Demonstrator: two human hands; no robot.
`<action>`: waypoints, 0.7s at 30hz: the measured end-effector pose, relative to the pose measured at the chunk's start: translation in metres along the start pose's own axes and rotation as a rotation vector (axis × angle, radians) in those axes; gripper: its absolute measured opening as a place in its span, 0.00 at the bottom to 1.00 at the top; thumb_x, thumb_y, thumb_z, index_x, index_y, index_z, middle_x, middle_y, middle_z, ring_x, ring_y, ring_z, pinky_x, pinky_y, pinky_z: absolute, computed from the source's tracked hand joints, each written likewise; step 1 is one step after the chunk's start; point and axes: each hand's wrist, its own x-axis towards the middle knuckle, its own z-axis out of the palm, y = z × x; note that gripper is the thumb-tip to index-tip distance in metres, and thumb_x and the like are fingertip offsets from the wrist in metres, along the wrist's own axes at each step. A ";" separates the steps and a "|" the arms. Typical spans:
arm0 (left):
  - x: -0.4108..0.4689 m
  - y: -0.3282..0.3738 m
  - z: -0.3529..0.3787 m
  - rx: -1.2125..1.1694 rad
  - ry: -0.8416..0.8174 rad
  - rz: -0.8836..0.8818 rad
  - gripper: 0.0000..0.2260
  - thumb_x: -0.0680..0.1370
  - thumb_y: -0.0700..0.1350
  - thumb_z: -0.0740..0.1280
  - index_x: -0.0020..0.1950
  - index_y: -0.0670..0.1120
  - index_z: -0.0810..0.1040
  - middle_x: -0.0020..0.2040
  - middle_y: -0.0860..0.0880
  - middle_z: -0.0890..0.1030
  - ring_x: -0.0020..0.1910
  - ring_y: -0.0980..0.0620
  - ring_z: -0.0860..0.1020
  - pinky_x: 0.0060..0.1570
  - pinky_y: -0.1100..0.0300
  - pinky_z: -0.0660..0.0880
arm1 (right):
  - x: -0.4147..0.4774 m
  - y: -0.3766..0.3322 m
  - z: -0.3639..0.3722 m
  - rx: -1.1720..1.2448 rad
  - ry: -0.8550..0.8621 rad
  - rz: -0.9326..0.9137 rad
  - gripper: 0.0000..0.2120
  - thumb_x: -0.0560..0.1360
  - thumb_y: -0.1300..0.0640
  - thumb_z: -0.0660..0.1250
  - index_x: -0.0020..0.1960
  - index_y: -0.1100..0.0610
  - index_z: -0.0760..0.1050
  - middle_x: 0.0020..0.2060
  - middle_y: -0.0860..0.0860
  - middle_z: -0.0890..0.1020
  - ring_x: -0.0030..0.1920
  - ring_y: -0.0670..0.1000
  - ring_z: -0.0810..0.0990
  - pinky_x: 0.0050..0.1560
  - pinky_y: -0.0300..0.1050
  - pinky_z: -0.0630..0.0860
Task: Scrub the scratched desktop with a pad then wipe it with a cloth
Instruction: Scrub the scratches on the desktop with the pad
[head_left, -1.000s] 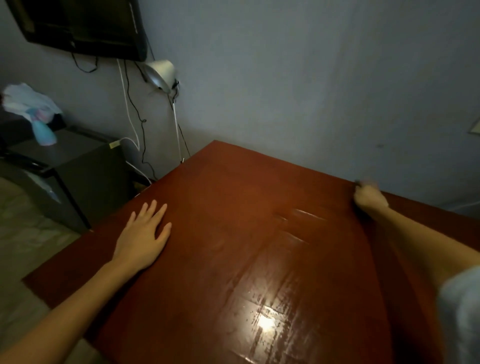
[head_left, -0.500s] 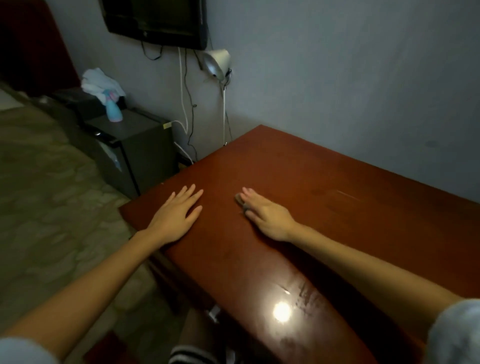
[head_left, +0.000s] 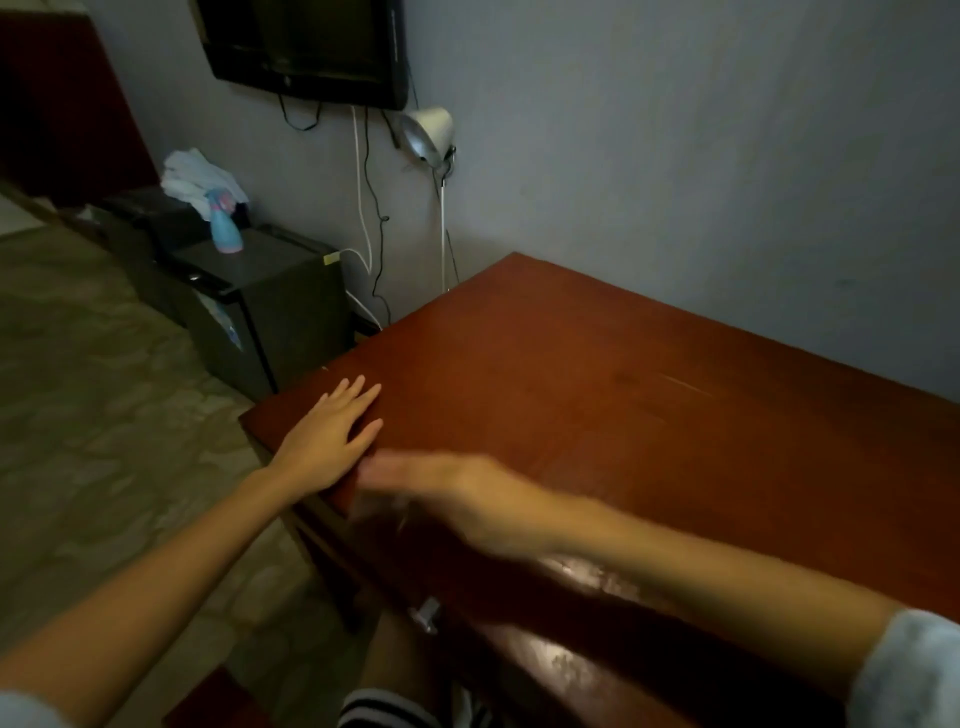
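Left hand: the left hand (head_left: 332, 436) lies palm down on the reddish-brown glossy wooden desktop (head_left: 623, 415), fingers straight and slightly spread, gripping nothing; it is at the desktop's near left corner.
Right hand: the right hand (head_left: 441, 488) is blurred, low over the desktop's front edge and just beside the left hand, fingers pointing towards it; I cannot tell whether it grips anything, or whether it touches the wood.
Sleeve: a pale grey sleeve (head_left: 909, 670) covers the right arm, which crosses the desktop's front edge.
Desktop look: dark red-brown, polished, with a thin pale scratch (head_left: 680, 384) towards its back right and smeary bright glare patches (head_left: 587, 571) along the front edge.
Desktop direction: its back edge lies against the grey wall (head_left: 675, 156); its visible long axis runs along that wall, from the far left corner out of frame on the right.
Desktop place: it fills the right and middle of the view.
Left of desktop: a dark boxy cabinet (head_left: 270, 306) stands near the short left edge, bearing a light-blue spray bottle (head_left: 224, 234) and a white crumpled cloth (head_left: 197, 174).
Above desktop's far left corner: a white cone-shaded lamp (head_left: 428, 135), hanging cables (head_left: 363, 208) and a black wall-mounted screen (head_left: 306, 47).
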 end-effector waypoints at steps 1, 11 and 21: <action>0.005 -0.002 -0.002 0.001 0.002 -0.007 0.25 0.82 0.55 0.54 0.78 0.52 0.54 0.78 0.50 0.52 0.77 0.52 0.48 0.76 0.54 0.47 | -0.004 0.018 -0.023 0.021 0.104 0.066 0.25 0.78 0.70 0.57 0.73 0.55 0.65 0.69 0.37 0.66 0.68 0.38 0.67 0.68 0.41 0.69; 0.065 -0.032 -0.016 0.118 0.012 -0.144 0.26 0.81 0.59 0.50 0.78 0.53 0.52 0.79 0.49 0.50 0.77 0.50 0.48 0.74 0.44 0.40 | -0.213 0.269 -0.172 -0.340 0.681 1.656 0.20 0.74 0.70 0.58 0.66 0.62 0.68 0.62 0.64 0.73 0.59 0.64 0.75 0.59 0.60 0.74; 0.063 -0.049 -0.008 0.128 0.024 -0.223 0.27 0.81 0.61 0.48 0.78 0.54 0.50 0.79 0.49 0.52 0.77 0.49 0.52 0.75 0.47 0.49 | -0.072 0.276 -0.132 -0.383 0.342 1.304 0.22 0.79 0.62 0.54 0.72 0.57 0.63 0.73 0.59 0.62 0.70 0.60 0.67 0.66 0.54 0.67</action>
